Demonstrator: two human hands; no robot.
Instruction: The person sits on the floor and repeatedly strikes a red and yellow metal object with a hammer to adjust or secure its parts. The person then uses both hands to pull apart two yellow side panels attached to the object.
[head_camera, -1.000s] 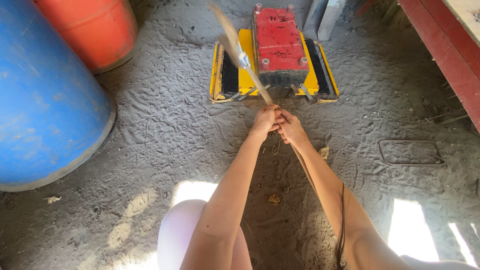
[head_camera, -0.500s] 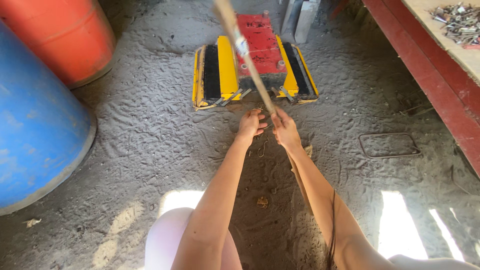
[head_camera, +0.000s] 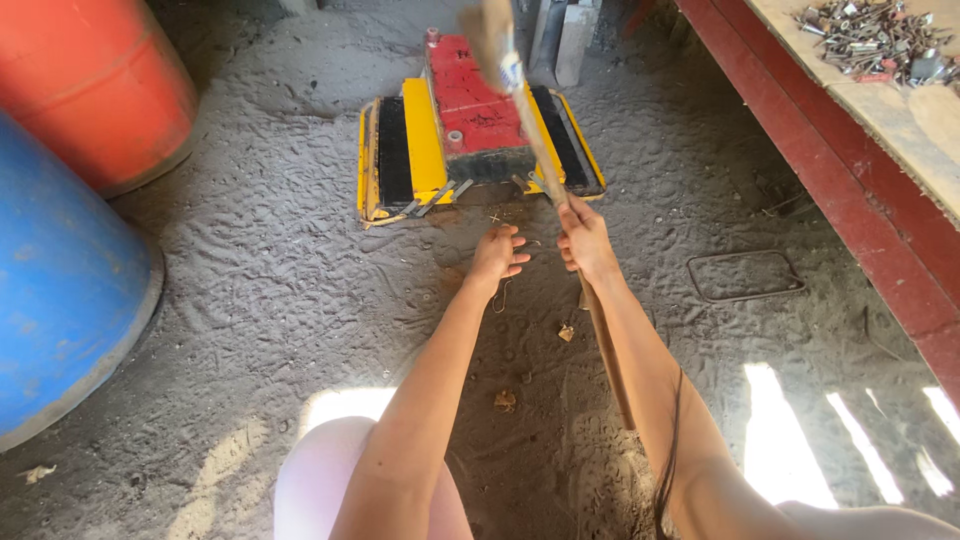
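My right hand grips a long wooden stick that rises up and away toward the top of the view, its lower end running down along my right forearm. My left hand is off the stick, fingers spread, just left of my right hand and above the sandy ground. Beyond both hands lies an open yellow and black toolbox with a red box resting across its middle.
A blue barrel stands at the left with an orange-red barrel behind it. A red-edged wooden bench at the right carries a pile of metal bolts. A rectangular wire frame lies in the sand.
My left hand has let go of the stick and opened. The view has shifted so the toolbox and bench show more fully.
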